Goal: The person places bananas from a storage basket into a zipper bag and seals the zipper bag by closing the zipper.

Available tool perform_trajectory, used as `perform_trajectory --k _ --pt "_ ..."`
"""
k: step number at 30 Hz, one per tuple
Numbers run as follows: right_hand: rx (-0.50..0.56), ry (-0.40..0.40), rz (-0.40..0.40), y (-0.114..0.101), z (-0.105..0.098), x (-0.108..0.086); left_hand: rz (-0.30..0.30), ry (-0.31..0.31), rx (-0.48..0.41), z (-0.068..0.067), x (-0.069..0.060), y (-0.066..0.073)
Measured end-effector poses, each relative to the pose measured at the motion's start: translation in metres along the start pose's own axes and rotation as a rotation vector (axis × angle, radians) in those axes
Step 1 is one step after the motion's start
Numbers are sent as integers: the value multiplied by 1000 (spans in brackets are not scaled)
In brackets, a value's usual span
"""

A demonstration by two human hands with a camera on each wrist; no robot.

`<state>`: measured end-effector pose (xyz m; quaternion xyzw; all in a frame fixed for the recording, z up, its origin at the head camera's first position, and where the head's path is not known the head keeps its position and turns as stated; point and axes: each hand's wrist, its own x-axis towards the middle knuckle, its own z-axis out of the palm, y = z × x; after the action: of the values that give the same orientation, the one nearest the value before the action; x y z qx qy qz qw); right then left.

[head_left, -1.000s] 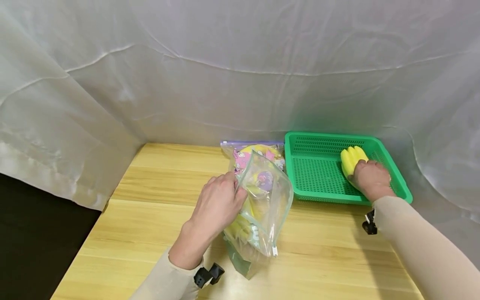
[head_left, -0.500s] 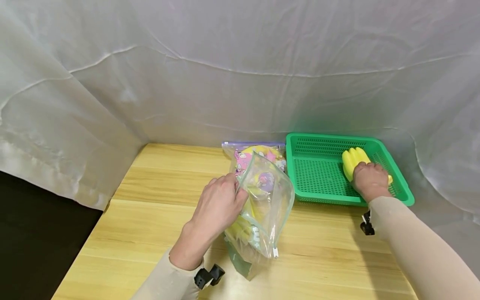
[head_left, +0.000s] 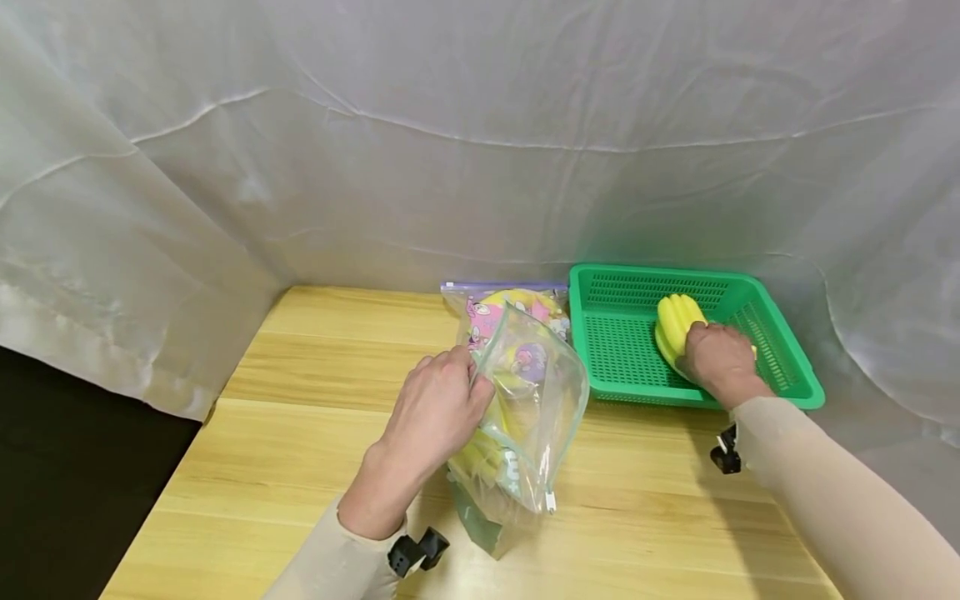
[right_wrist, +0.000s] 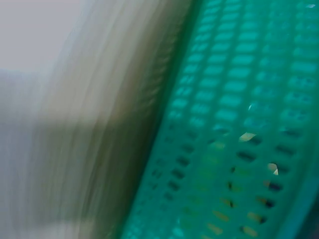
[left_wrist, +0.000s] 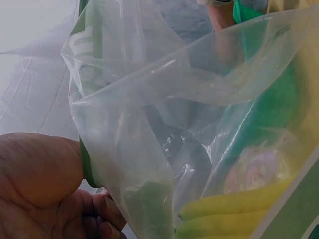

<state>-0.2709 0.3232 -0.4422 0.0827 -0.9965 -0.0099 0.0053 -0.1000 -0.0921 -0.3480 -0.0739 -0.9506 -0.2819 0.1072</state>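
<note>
My left hand grips the edge of a clear zip bag with a pale green trim, and the bag's mouth gapes. Yellow bananas lie inside it, seen through the plastic in the left wrist view. Over in the green basket, my right hand holds a yellow bunch of bananas from above, covering its near end. The right wrist view is blurred and shows mostly the basket's mesh wall; neither the hand nor the bunch can be made out there.
Behind the open bag lies a second zip bag with a purple zip, pink print and something yellow inside, close beside the basket. Both rest on a wooden table. Grey curtains hang along the back and sides.
My right hand has shifted left with the bunch of bananas, which now sits nearer the basket's middle. My left hand and the open bag have stayed in place.
</note>
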Motion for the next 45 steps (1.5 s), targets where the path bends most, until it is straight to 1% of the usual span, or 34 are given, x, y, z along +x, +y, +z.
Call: perform_trajectory --k 2,4,7,9,11,13,17,20,25,29,35,45 --pt "31 -43 -7 -6 -5 1 0 1 2 0 0 0" --pt "96 -105 -10 -11 -11 2 -1 0 4 0 0 0" --pt "257 -193 -17 -14 -19 3 -6 -3 7 -1 0 0" --pt "373 -232 -21 -14 -23 4 -10 -5 7 -1 0 0" --pt "451 -250 -24 -11 -25 4 -11 -7 8 -1 0 0" --pt "482 -242 -15 -6 -24 4 -13 -10 6 -1 -1 0" --pt "461 -169 32 5 -18 3 -15 -15 3 -1 -1 0" --pt "428 -121 48 9 -13 2 -16 -15 0 -1 -2 0" --pt "390 -95 37 5 -9 3 -11 -15 -3 0 -2 0" --pt "373 -108 46 -2 -11 6 -9 -15 -2 1 -1 0" --pt "322 -170 51 -8 -19 13 -10 -18 -4 -1 -1 0" --pt "252 -272 109 -17 -23 23 -5 -18 -5 -1 -1 1"
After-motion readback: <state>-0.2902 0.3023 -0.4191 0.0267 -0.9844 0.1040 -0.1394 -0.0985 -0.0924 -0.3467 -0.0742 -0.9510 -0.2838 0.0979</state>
